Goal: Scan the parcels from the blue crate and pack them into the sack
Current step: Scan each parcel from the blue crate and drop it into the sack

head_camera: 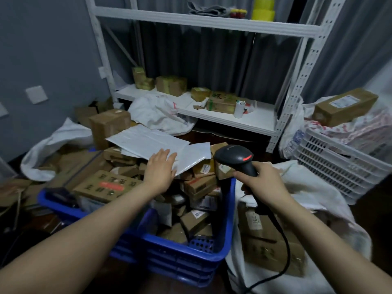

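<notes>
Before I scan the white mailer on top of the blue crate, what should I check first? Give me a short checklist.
1. Scanner gripped in right hand: ok.
2. Left hand holds white mailer: not ok, fingers only lie flat on it.
3. Mailer label faces scanner: cannot tell, no label shows.
4. Sack open beside blue crate: ok.

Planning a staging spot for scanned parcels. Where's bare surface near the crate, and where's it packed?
Free: the lower shelf right end, between the white cup and the rack upright; a smaller strip between the draped white bag and green-printed box. Crowded: blue crate, heaped; sack holds boxes.
</notes>
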